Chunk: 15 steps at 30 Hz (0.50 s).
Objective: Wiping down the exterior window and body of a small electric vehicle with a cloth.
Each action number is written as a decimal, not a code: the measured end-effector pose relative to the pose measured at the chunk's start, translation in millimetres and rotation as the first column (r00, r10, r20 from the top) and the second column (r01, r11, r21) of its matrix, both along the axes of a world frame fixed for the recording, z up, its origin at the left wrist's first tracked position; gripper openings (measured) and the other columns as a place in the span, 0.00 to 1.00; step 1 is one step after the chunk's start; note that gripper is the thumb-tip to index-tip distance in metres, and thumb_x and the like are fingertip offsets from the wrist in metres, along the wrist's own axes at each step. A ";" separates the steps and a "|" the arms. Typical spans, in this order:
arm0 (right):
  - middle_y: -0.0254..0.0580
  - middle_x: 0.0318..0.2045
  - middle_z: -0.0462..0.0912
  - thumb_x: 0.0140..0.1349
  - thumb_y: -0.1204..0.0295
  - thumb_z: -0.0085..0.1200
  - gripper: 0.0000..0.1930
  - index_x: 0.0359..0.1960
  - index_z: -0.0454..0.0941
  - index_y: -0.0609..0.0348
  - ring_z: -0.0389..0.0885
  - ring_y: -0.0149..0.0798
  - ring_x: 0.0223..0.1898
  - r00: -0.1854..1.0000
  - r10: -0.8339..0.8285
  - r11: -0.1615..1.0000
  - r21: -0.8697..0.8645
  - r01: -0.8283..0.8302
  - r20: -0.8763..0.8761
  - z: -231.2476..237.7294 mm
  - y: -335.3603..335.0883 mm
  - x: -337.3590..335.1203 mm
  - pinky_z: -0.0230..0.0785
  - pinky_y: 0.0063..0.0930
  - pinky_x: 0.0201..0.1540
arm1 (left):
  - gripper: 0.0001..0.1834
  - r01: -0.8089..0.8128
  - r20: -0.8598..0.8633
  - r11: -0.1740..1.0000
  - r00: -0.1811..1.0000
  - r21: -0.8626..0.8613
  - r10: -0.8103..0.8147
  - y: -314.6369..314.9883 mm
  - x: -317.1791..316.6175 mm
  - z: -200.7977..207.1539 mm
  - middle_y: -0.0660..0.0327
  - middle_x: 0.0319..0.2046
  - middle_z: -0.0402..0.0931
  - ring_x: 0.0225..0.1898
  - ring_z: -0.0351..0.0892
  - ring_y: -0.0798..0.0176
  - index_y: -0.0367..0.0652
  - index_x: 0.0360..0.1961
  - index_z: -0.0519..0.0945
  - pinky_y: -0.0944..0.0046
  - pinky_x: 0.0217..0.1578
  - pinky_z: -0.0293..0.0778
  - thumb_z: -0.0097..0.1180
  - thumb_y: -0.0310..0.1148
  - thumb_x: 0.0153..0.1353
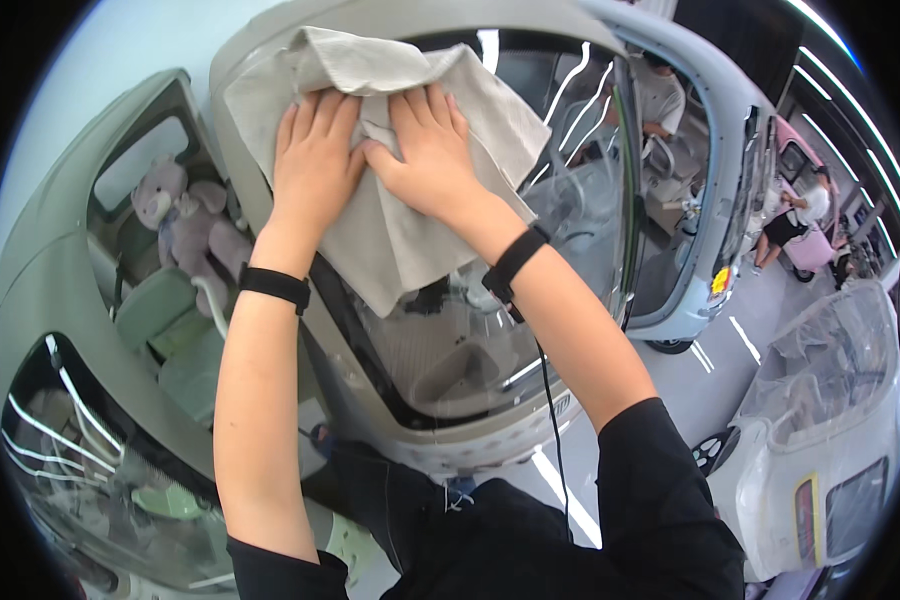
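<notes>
Both my arms reach up and forward over a beige small vehicle (260, 45). A light grey-beige cloth (400, 240) lies spread and creased across its roof edge and the top left of its dark-rimmed window (460, 370). On the cloth's left part my left hand (315, 150) lies flat, fingers stretched out. My right hand (430, 145) presses on the cloth just beside it, thumb apart and pointing toward the left hand. The cloth bunches up in a fold beyond my fingertips. Its lower corner hangs over the glass.
At left stands a green small vehicle (45, 240) with a grey plush bear (185, 215) inside. A light blue vehicle (670, 310) is close on the right, a person (660, 100) beyond its opening. Farther right are a seated person (800, 210), a pink vehicle (818, 245) and a plastic-covered white one (770, 480).
</notes>
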State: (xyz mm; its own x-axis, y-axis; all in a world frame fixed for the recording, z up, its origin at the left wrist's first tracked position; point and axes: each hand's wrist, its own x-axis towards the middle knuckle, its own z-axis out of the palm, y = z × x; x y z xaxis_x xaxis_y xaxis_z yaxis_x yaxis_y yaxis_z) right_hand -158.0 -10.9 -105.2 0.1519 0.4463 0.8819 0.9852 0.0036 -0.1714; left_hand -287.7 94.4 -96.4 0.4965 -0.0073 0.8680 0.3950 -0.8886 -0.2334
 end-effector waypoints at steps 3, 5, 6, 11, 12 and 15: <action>0.56 0.69 0.67 0.55 0.54 0.57 0.38 0.67 0.70 0.62 0.57 0.62 0.74 0.998 0.059 0.998 -0.014 -0.058 0.025 -17.1 -10.8 -30.9 0.45 0.60 0.75 | 0.31 -0.117 -0.027 0.991 0.993 -0.064 0.115 2.0 -30.6 -20.8 0.52 0.63 0.73 0.70 0.63 0.43 0.41 0.64 0.72 0.38 0.70 0.56 0.61 0.39 0.61; 0.54 0.68 0.70 0.53 0.54 0.58 0.37 0.64 0.74 0.61 0.58 0.58 0.74 0.992 0.080 0.996 0.018 -0.082 0.097 -25.0 -2.5 -41.7 0.46 0.56 0.75 | 0.31 -0.177 -0.042 0.983 0.984 -0.038 0.176 12.4 -49.6 -47.6 0.48 0.62 0.74 0.69 0.64 0.40 0.38 0.64 0.72 0.37 0.69 0.56 0.61 0.39 0.60; 0.54 0.68 0.70 0.53 0.54 0.58 0.37 0.64 0.74 0.61 0.58 0.58 0.74 0.993 0.083 0.996 0.040 -0.086 0.081 -33.5 -6.0 -45.0 0.46 0.56 0.75 | 0.32 -0.196 -0.047 0.979 0.980 -0.052 0.194 9.9 -55.5 -65.7 0.45 0.60 0.75 0.68 0.64 0.38 0.36 0.63 0.72 0.36 0.69 0.57 0.61 0.39 0.60; 0.52 0.68 0.70 0.53 0.53 0.59 0.36 0.63 0.74 0.59 0.58 0.54 0.76 0.971 0.217 0.976 -0.052 -0.212 0.102 -72.2 -25.1 -52.4 0.48 0.53 0.75 | 0.33 -0.126 -0.005 0.957 0.992 -0.260 0.129 -16.3 -65.1 -128.3 0.30 0.58 0.71 0.64 0.65 0.28 0.22 0.59 0.70 0.32 0.66 0.55 0.57 0.35 0.57; 0.52 0.68 0.70 0.53 0.53 0.59 0.36 0.63 0.74 0.59 0.58 0.54 0.76 0.977 0.193 0.981 -0.051 -0.189 0.086 -78.0 -24.0 -58.8 0.48 0.53 0.75 | 0.33 -0.130 0.021 0.964 0.990 -0.234 0.139 -14.9 -72.6 -140.5 0.28 0.58 0.69 0.63 0.65 0.26 0.20 0.59 0.70 0.32 0.66 0.54 0.57 0.35 0.56; 0.49 0.70 0.70 0.51 0.53 0.58 0.37 0.64 0.74 0.57 0.56 0.50 0.77 0.963 0.241 0.970 -0.050 -0.236 0.120 -92.5 -27.2 -67.8 0.46 0.49 0.76 | 0.33 -0.185 0.024 0.953 0.980 -0.240 0.197 -37.6 -71.7 -151.7 0.26 0.58 0.66 0.64 0.61 0.24 0.18 0.58 0.67 0.33 0.65 0.55 0.58 0.36 0.59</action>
State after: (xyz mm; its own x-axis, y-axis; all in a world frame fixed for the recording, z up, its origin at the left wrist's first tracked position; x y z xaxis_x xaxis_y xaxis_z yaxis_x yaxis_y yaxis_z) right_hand -225.8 -38.1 -197.7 -0.0726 0.4872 0.8703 0.9701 0.2370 -0.0517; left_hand -359.5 56.9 -248.1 0.4272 0.2909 0.8561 0.5683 -0.8228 -0.0040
